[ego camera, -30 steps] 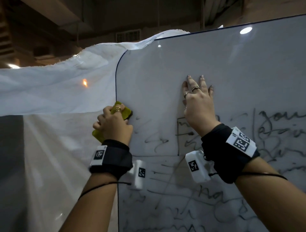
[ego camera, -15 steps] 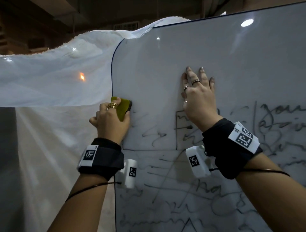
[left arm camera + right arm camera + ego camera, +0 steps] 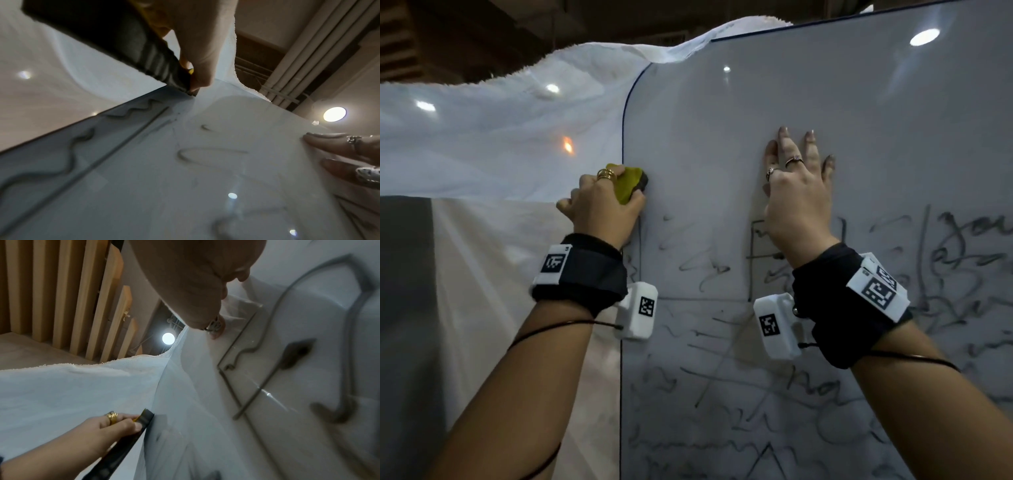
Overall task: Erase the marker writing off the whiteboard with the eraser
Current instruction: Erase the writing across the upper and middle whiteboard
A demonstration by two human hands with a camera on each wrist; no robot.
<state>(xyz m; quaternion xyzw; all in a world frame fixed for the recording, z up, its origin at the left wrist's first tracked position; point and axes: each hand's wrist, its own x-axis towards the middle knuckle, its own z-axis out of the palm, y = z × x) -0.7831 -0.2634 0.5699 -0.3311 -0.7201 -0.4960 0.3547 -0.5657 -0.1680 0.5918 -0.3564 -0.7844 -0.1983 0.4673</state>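
Nearest the camera, the lower half of the whiteboard carries most of the marker writing, well below both hands. Farther up, the left hand has its fingers curled tight round the yellow eraser, whose dark felt face is pressed against the board's left edge, its long axis running roughly up and down along that edge (the left wrist view shows a squiggle and a straight line just beneath it). So the writing lies down and to the right of the eraser. Beyond, the right hand lies flat, all 4 fingers straight, bracing the board and holding nothing.
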